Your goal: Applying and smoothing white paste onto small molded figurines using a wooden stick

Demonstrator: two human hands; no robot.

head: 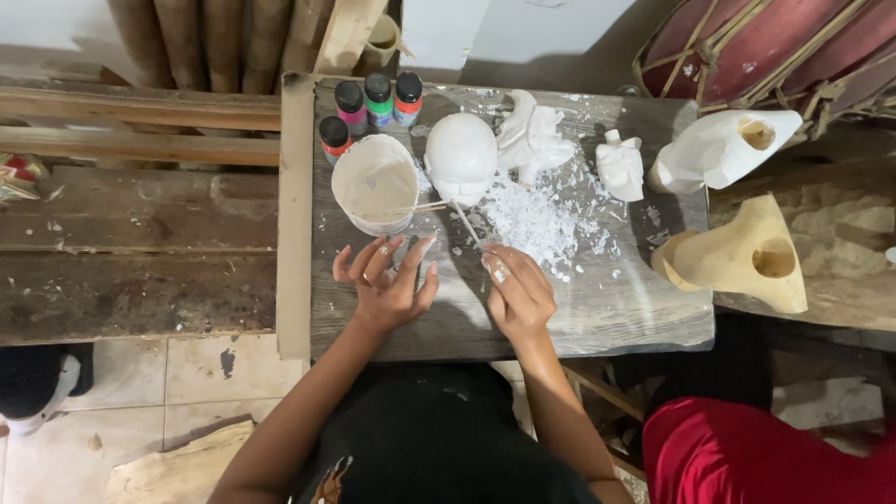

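The right hand (516, 294) pinches a thin, light, likely brittle stick (466, 225) at its near end, while the left hand (387, 280) hovers spread open just beside it.

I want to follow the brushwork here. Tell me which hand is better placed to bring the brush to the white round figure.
Right, probably. The right hand already grips the thin brush, whose tip lies near the white round figure. The left hand is open and holds nothing, resting on the wooden board below the white cup.

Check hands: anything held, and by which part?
Right hand pinches a thin stick at its near end. Left hand is open, holding nothing.
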